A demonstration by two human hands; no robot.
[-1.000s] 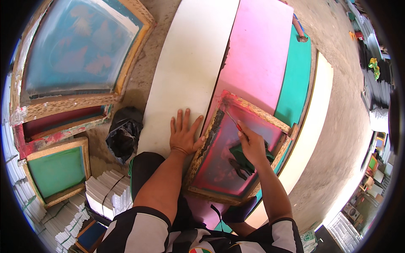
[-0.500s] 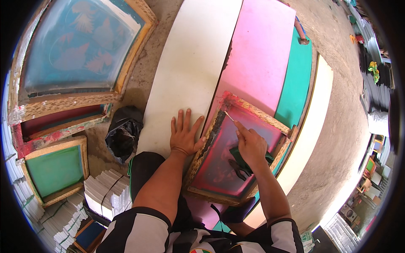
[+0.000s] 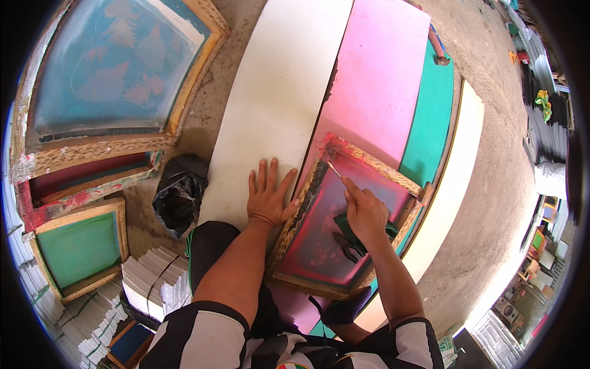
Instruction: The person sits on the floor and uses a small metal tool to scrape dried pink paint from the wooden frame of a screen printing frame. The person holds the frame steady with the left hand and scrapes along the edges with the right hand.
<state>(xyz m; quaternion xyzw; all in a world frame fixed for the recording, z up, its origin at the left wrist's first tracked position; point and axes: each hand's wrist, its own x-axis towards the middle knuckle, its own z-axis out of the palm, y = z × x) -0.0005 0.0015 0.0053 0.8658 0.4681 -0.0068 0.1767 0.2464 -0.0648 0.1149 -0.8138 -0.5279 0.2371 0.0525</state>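
Observation:
My left hand [image 3: 268,195] lies flat with fingers spread on a long white board [image 3: 279,80], its thumb close to the edge of a wooden-framed printing screen [image 3: 313,246]. In my right hand [image 3: 367,215] is a thin stick with a pale tip [image 3: 334,168], pinched between thumb and fingers. The tip points at the dark strip along the screen's upper left inner edge; whether it touches cannot be made out. Below that hand, on the pinkish mesh, are a dark green cloth [image 3: 348,230] and a black-handled tool [image 3: 343,243], both partly hidden.
Pink [image 3: 381,74] and green [image 3: 433,111] boards lie alongside the white one, with a cream board [image 3: 458,154] farther right. A hammer [image 3: 440,55] rests at the green board's far end. To the left are a blue screen [image 3: 117,67], a green screen [image 3: 80,249], a black bag [image 3: 180,195] and paper stacks [image 3: 153,277].

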